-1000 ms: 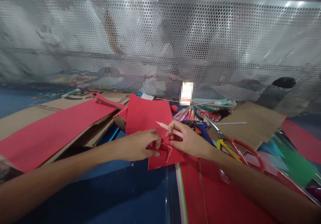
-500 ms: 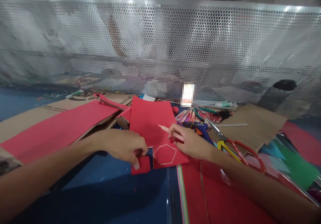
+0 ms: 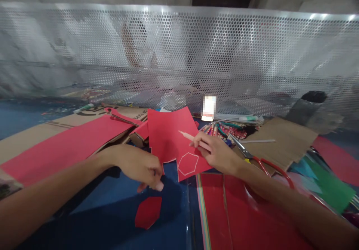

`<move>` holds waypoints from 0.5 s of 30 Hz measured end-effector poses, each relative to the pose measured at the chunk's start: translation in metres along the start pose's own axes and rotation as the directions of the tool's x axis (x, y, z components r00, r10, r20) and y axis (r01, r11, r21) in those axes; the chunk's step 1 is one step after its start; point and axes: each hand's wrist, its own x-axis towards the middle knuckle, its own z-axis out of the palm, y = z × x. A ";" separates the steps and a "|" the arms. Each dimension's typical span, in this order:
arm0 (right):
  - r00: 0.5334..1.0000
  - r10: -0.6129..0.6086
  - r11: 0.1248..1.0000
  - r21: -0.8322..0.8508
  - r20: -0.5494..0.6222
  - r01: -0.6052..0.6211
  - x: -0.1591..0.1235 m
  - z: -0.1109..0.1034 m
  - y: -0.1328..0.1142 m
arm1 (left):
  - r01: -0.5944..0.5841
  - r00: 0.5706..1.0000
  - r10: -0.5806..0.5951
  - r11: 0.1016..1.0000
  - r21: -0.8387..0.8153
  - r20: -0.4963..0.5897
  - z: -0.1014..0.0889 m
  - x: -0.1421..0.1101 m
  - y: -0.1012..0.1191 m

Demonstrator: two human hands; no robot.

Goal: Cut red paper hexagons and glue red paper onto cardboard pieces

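Observation:
My right hand point(image 3: 214, 151) grips a pale pink pen point(image 3: 192, 137), its tip pointing up and left over a red paper sheet point(image 3: 168, 130). On the sheet's lower right part is a hexagon outline point(image 3: 187, 164) in a light line; a notch is cut from the lower edge beside it. My left hand point(image 3: 143, 167) hovers over the blue tabletop point(image 3: 106, 209), left of the sheet, thumb and fingers loosely bent and apart with nothing between them. Just below it is a cut red paper hexagon point(image 3: 148, 212), apart from the fingers.
Red-handled scissors point(image 3: 252, 158) lie behind my right forearm. Brown cardboard point(image 3: 276, 141) and green paper point(image 3: 333, 184) are at the right. A long red sheet point(image 3: 70, 145) rests on cardboard at the left. A red paper stack point(image 3: 252, 212) lies in front; a perforated metal panel point(image 3: 174, 55) stands behind.
My left hand has let go of the red paper hexagon, which now shows lower, nearer me. The red sheet has turned slightly, and my right hand has shifted a little up and right with the pen.

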 end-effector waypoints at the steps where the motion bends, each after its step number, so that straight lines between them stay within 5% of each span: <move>1: 0.999 -0.013 1.000 0.026 -0.034 0.014 0.000 -0.003 0.000 | -0.005 1.000 0.005 0.999 -0.049 -0.015 0.000 0.003 -0.002; 6: 0.976 -0.024 0.986 0.157 -0.216 0.059 0.003 -0.020 0.000 | -0.064 0.988 -0.008 0.892 -0.447 -0.157 0.008 0.029 -0.014; 10: 0.946 -0.042 0.960 0.248 -0.321 0.127 0.007 -0.031 -0.006 | -0.223 0.968 0.039 0.578 -0.785 -0.247 0.016 0.052 -0.017; 15: 0.967 -0.075 0.928 0.339 -0.245 0.158 0.008 -0.039 -0.009 | -0.508 0.861 0.143 0.202 -0.837 -0.488 0.026 0.064 -0.014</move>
